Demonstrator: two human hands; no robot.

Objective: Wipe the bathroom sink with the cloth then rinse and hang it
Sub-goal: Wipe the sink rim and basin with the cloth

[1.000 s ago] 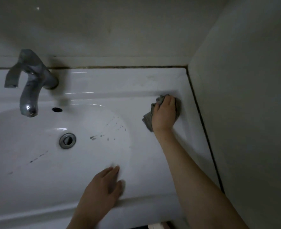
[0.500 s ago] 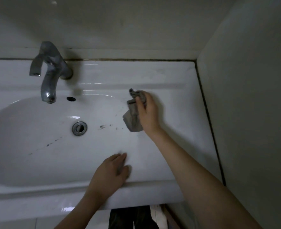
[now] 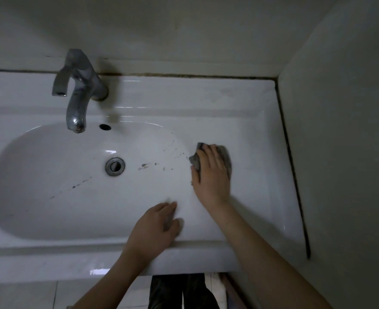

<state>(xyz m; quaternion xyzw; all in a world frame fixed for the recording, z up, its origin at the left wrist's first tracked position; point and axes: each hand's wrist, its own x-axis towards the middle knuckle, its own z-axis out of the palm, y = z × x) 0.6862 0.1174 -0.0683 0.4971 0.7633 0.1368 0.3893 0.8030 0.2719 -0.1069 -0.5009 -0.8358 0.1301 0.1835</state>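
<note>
Grey cloth (image 3: 225, 157) pressed under flat fingers of the right hand (image 3: 210, 175) on the sink (image 3: 251, 130) ledge's right side, left hand (image 3: 155, 228) spread bracing on the near rim, so keep firm pressure and sweep left across those specks (image 3: 145, 166).

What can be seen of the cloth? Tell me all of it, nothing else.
The cloth is a small grey rag, crumpled, seemingly soft fabric. It lies bunched on the flat white ledge of the sink, right of the basin. The right hand presses down on it, hiding its middle; only edges show beside the fingers. Wetness cannot be told.
</note>
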